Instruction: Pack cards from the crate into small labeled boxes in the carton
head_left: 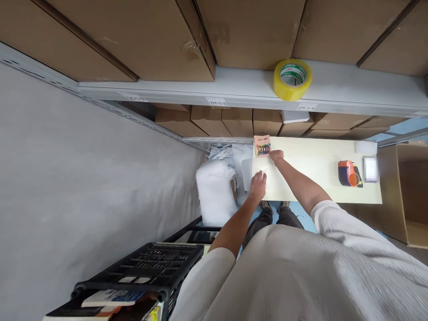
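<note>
So the whole thing hangs on one corner here. A small pink paper booklet with a multicoloured picture on its cover (262, 146) is laid flat at the far left corner of the long cream-coloured worktop (310, 154), and its near right corner is touched by the right hand (277, 156). From that grip the booklet lies to the left and a bit further out, with its long axis seemingly pointed away from the body. Whether the corner is actually pinched or just pressed can't be told, since the fingertips are hidden at this angle.

The left hand (258, 185) is placed nearer the body, by the worktop's left edge, fingers loosely spread and nothing grasped. The booklet is almost straight ahead of it, clearly apart, so the right is the closer one by far.

As for the surface, the middle stretch is crossed by the right forearm, and an orange and dark tape dispenser (349, 174) is parked well off toward the right end. Past the left edge, puffy white packing material (216, 191) is piled up. The far side is closed in by a grey metal shelf (247, 84) loaded with brown cardboard boxes (250, 33).
</note>
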Action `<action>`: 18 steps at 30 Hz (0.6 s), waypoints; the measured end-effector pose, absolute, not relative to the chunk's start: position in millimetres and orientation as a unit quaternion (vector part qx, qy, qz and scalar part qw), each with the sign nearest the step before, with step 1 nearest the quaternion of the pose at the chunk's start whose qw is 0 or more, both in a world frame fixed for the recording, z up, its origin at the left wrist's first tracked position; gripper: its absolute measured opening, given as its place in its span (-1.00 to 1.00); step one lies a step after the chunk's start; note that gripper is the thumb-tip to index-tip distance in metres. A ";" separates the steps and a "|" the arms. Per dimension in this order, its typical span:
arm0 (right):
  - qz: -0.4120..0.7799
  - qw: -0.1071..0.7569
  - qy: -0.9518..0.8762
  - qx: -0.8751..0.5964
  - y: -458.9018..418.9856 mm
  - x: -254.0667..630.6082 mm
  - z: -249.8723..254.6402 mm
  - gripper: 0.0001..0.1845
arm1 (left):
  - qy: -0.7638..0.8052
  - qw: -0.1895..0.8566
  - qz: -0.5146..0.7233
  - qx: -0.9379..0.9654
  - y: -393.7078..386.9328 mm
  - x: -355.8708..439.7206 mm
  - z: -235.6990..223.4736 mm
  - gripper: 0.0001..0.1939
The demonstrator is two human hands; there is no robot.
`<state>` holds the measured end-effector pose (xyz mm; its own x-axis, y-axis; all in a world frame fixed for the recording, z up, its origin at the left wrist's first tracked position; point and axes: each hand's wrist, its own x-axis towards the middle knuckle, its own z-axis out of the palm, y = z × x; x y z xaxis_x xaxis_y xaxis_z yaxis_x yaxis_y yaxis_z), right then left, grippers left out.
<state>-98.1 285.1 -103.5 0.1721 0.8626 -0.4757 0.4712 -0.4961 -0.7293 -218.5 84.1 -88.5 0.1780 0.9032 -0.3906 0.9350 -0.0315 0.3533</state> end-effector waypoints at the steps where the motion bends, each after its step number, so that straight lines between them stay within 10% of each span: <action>1: 0.461 0.215 -0.443 -0.738 285.3 -92.5 -101.1 -0.71 | 0.640 0.271 -0.031 0.718 84.7 -218.6 -88.3 -0.25; 8: 0.491 0.273 -0.357 -0.746 282.0 -38.9 -69.3 -0.81 | 0.634 0.287 -0.040 0.717 90.6 -221.1 -85.8 -0.16; 18: 0.529 0.375 -0.354 -0.674 226.2 91.0 -5.3 -0.43 | 0.647 0.274 -0.049 0.709 99.0 -218.2 -73.1 -0.21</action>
